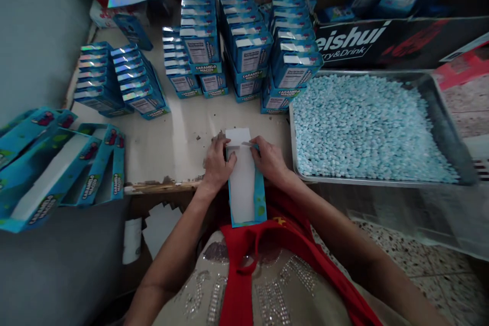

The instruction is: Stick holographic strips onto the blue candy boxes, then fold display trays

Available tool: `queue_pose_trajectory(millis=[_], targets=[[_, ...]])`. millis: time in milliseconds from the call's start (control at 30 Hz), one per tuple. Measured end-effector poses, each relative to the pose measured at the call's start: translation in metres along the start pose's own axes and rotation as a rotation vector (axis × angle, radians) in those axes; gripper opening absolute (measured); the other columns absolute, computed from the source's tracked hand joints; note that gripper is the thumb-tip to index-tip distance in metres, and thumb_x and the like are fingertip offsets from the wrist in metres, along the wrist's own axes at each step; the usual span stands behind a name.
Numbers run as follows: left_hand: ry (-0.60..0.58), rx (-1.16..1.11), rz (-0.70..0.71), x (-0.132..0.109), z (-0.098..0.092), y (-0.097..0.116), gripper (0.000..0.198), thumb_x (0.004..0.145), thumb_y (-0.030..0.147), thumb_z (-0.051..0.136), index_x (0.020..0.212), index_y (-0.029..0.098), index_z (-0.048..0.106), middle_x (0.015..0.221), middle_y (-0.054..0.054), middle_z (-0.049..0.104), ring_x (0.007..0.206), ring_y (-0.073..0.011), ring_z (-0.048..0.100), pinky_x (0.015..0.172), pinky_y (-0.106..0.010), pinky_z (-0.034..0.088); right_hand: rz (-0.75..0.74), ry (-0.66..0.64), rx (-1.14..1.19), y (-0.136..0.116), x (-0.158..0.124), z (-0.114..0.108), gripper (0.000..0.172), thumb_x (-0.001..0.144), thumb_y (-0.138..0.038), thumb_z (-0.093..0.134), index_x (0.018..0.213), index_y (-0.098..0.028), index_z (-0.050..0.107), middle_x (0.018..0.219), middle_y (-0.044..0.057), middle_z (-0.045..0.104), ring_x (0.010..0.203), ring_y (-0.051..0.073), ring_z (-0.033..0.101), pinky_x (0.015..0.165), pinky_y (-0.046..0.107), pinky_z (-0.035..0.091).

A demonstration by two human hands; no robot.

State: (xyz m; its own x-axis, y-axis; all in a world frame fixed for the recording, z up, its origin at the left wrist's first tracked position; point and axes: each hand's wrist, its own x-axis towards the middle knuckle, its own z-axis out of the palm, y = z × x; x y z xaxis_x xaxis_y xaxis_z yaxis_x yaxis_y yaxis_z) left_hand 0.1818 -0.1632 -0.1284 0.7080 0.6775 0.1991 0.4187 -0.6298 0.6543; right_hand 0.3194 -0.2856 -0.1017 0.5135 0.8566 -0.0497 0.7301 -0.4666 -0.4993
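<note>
A long blue cardboard display tray (243,183) with a white inside lies between my hands, its near end against my red apron (239,290). On the tray's far left corner, my left hand (220,161) is closed, with thumb and fingers at a white end flap. The far right corner is pinched by my right hand (269,159), whose fingertips are on a small flap. The white end panel (239,136) lies flat toward the back, beyond my fingers.
Blue candy boxes stand in trays, some stacked, in the middle (250,53) and left (139,79). More trays (89,191) lie at left. A metal pan (454,127) of pale blue candies (367,122) sits at right, before a black carton (382,43).
</note>
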Motion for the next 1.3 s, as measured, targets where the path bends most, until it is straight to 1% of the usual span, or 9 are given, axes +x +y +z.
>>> queue_pose_trajectory(millis=[133, 267, 367, 533, 733, 833, 933, 1133, 1300], targets=[[0.158, -0.099, -0.143, -0.013, 0.001, 0.013, 0.025, 0.084, 0.037, 0.073, 0.101, 0.02, 0.068, 0.101, -0.009, 0.066, 0.099, -0.0256, 0.065, 0.093, -0.041, 0.053, -0.068, 0.064, 0.058, -0.003, -0.009, 0.005, 0.031, 0.1, -0.019, 0.036, 0.121, -0.012, 0.058, 0.106, 0.016, 0.074, 0.097, 0.026, 0.069, 0.081, 0.032, 0.047], [0.274, -0.262, -0.205, -0.02, 0.003, 0.024, 0.024, 0.092, 0.043, 0.065, 0.101, 0.021, 0.071, 0.114, -0.011, 0.062, 0.117, -0.0259, 0.06, 0.105, -0.041, 0.048, -0.04, 0.006, 0.023, -0.007, -0.007, -0.004, 0.029, 0.105, -0.023, 0.033, 0.108, -0.018, 0.062, 0.097, 0.01, 0.074, 0.089, 0.023, 0.068, 0.073, 0.029, 0.042], [0.268, -0.486, -0.269, -0.016, 0.004, 0.024, 0.027, 0.094, 0.046, 0.062, 0.097, 0.021, 0.07, 0.125, -0.011, 0.064, 0.126, -0.0261, 0.058, 0.11, -0.04, 0.044, 0.006, -0.046, -0.099, -0.011, 0.0, -0.009, 0.029, 0.105, -0.021, 0.033, 0.109, -0.018, 0.061, 0.103, 0.011, 0.074, 0.091, 0.023, 0.068, 0.07, 0.029, 0.039], [0.244, -0.691, -0.374, -0.006, 0.005, 0.015, 0.028, 0.092, 0.048, 0.064, 0.09, 0.02, 0.062, 0.109, -0.008, 0.07, 0.107, -0.0218, 0.065, 0.098, -0.034, 0.05, 0.039, -0.114, -0.204, -0.022, 0.006, -0.012, 0.031, 0.104, -0.019, 0.032, 0.114, -0.017, 0.062, 0.103, 0.012, 0.074, 0.092, 0.024, 0.068, 0.069, 0.03, 0.039], [0.376, -0.473, -0.356, -0.008, 0.007, 0.02, 0.034, 0.097, 0.042, 0.059, 0.125, 0.024, 0.05, 0.1, -0.004, 0.064, 0.095, -0.0176, 0.064, 0.094, -0.034, 0.052, -0.054, -0.014, -0.086, -0.029, 0.0, 0.0, 0.041, 0.095, -0.008, 0.032, 0.127, -0.013, 0.057, 0.109, 0.018, 0.072, 0.099, 0.027, 0.067, 0.082, 0.035, 0.047], [0.363, -0.282, -0.283, -0.011, 0.003, 0.026, 0.027, 0.102, 0.044, 0.05, 0.113, 0.022, 0.061, 0.101, -0.007, 0.064, 0.101, -0.0209, 0.062, 0.097, -0.037, 0.051, -0.002, 0.066, 0.057, -0.024, 0.001, 0.005, 0.048, 0.096, -0.014, 0.033, 0.143, -0.012, 0.042, 0.1, 0.014, 0.073, 0.091, 0.026, 0.069, 0.078, 0.034, 0.049], [0.375, -0.233, -0.213, -0.011, 0.0, 0.031, 0.035, 0.105, 0.045, 0.043, 0.099, 0.021, 0.066, 0.098, -0.008, 0.065, 0.1, -0.0214, 0.062, 0.094, -0.037, 0.05, 0.046, 0.058, 0.125, -0.017, 0.004, 0.004, 0.058, 0.094, -0.02, 0.039, 0.151, -0.012, 0.032, 0.093, 0.01, 0.073, 0.083, 0.026, 0.069, 0.072, 0.033, 0.048], [0.355, -0.268, -0.347, -0.008, -0.009, 0.029, 0.04, 0.101, 0.05, 0.051, 0.077, 0.02, 0.063, 0.08, -0.003, 0.062, 0.082, -0.0178, 0.06, 0.081, -0.03, 0.049, -0.064, -0.103, 0.147, -0.011, 0.008, -0.012, 0.044, 0.096, -0.022, 0.04, 0.136, -0.013, 0.057, 0.104, 0.014, 0.075, 0.093, 0.026, 0.07, 0.082, 0.035, 0.049], [0.065, -0.452, -0.401, -0.006, -0.027, 0.017, 0.028, 0.095, 0.044, 0.061, 0.096, 0.018, 0.071, 0.086, -0.004, 0.072, 0.081, -0.0179, 0.066, 0.077, -0.028, 0.053, -0.108, -0.278, 0.286, -0.001, 0.025, -0.036, 0.042, 0.1, -0.028, 0.04, 0.13, -0.017, 0.068, 0.103, 0.01, 0.076, 0.093, 0.023, 0.071, 0.084, 0.033, 0.051]])
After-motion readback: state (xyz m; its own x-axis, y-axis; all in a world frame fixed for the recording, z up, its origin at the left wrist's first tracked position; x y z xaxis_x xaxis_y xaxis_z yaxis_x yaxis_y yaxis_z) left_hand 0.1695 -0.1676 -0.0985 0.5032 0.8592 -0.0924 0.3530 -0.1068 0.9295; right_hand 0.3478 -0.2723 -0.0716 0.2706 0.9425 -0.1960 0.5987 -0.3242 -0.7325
